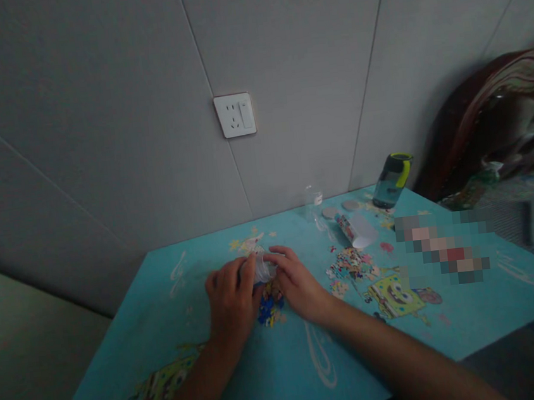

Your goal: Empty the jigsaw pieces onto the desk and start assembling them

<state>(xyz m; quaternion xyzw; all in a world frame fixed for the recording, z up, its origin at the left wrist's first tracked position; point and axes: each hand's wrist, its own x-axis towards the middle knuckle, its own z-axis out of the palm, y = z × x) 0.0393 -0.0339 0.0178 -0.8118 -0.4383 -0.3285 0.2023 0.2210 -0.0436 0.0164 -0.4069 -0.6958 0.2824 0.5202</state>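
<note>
**Clear plastic container (265, 270): grip and position**

The left hand (233, 299) and right hand (301, 285) grip it between them, fingers curled. Small blue pieces (267, 307) lie between the hands on the worktop (267, 384). Beyond the right hand, a curled sheet (346, 230) bears print unreadable from here.

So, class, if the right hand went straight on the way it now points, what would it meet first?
The right hand would probably meet the clear plastic container first, as it seems to touch it, with the left hand beyond; exact depth is unclear.
</note>
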